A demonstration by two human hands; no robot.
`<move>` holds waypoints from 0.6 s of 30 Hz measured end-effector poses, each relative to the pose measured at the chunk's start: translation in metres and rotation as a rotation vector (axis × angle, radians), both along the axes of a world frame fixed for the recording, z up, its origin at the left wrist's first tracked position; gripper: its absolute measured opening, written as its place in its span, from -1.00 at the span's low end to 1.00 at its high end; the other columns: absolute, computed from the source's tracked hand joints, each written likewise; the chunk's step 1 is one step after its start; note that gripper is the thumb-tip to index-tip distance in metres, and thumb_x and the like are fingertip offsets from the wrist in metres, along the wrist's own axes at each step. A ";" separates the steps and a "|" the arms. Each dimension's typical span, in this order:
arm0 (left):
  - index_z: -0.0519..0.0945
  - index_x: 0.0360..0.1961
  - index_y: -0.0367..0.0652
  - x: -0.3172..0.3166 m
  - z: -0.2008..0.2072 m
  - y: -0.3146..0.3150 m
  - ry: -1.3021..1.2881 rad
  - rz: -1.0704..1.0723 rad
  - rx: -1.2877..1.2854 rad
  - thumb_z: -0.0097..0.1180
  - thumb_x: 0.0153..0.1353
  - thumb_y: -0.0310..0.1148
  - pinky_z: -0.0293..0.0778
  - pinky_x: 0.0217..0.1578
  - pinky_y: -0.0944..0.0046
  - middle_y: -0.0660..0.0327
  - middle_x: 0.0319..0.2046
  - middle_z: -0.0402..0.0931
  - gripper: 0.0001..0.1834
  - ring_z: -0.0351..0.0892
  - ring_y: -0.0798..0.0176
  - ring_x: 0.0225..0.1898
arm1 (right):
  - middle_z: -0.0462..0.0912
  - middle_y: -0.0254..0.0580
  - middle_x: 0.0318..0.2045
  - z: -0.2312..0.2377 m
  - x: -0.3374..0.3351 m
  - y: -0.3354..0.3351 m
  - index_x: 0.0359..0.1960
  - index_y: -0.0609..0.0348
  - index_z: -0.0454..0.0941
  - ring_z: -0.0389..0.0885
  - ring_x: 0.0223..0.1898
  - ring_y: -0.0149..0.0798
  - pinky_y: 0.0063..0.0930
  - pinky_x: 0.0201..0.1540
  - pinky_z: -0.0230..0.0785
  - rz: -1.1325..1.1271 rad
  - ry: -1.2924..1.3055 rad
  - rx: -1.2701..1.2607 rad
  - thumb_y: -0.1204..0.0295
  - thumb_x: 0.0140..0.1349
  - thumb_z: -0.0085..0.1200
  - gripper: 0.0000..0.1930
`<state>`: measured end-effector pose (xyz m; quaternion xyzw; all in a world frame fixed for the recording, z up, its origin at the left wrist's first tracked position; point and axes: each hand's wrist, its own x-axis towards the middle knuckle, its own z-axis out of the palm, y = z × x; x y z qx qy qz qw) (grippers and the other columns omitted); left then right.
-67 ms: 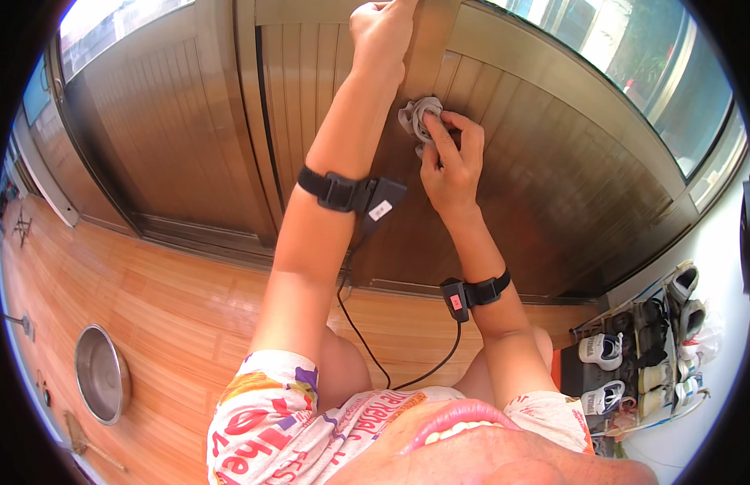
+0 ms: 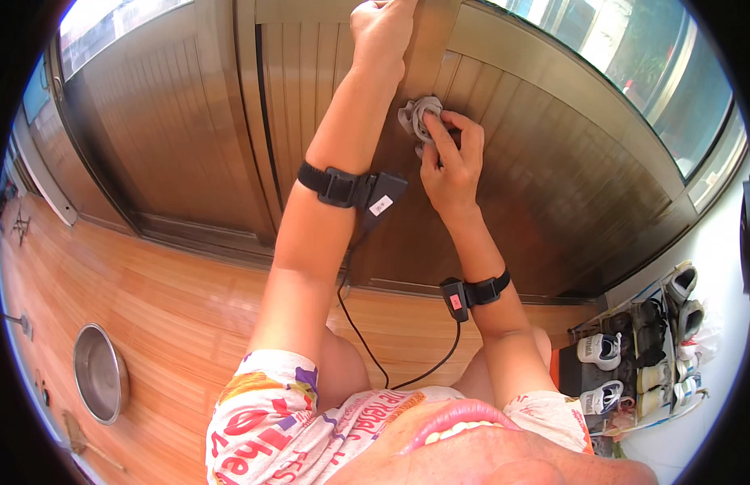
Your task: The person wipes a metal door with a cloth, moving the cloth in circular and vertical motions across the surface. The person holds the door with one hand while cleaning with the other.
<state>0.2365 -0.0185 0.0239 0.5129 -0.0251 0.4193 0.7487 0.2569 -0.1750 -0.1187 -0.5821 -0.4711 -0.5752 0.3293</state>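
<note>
Warm wooden floor [image 2: 149, 307] underfoot and a big brown ribbed metal door [image 2: 553, 186] with glass panes up top fills most of the view, so the whole thing happens right up against that door. Fingers first: the right hand [image 2: 449, 166] has its fingertips [image 2: 433, 133] curled around a crumpled grey cloth [image 2: 415, 117], pinching it flat onto the door's vertical frame strip, looks like pressure is going into the surface so the rag doesn't slide. The cloth sits at about 12 o'clock in the view, just below the other hand. The left hand [image 2: 381, 28] is higher up, fingers closed over the edge of that same strip, probably bracing the body while leaning in. Both forearms carry black strapped sensor bands [image 2: 343, 187], a thin black cable hanging between them. Further out: a round steel bowl [image 2: 100, 372] lies on the floor at 8 o'clock, and a rack of sneakers [image 2: 642, 347] stands at 4 o'clock by the white wall.
</note>
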 end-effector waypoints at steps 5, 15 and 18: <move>0.50 0.19 -0.30 -0.023 -0.022 0.005 0.023 -0.297 -0.051 -0.10 0.42 0.36 0.17 0.20 0.13 0.11 0.19 0.41 -0.16 0.29 0.21 0.21 | 0.58 -0.06 -0.03 0.065 -0.008 0.003 -0.02 0.09 0.72 0.58 -0.07 -0.01 -0.25 -0.14 0.49 0.018 -0.088 0.145 0.80 0.00 0.17 -0.51; 0.26 0.42 -0.47 -0.015 -0.069 -0.002 -0.078 -0.324 0.010 -0.54 0.45 0.48 0.00 0.49 0.12 -0.06 0.44 0.25 0.10 0.16 0.09 0.48 | 0.62 -0.12 0.04 0.117 -0.005 0.038 0.02 0.12 0.74 0.57 0.01 0.03 -0.12 0.07 0.42 -0.053 -0.287 -0.013 0.58 0.18 0.23 -0.66; 0.10 0.48 -0.58 -0.022 -0.066 -0.003 -0.119 -0.395 -0.038 -0.61 0.43 0.50 -0.13 0.53 0.13 -0.13 0.52 0.11 0.18 0.01 0.03 0.56 | 0.61 -0.06 0.08 0.056 -0.024 0.028 0.02 0.13 0.74 0.56 0.02 0.04 -0.12 0.06 0.40 -0.086 -0.426 -0.080 0.58 0.18 0.20 -0.65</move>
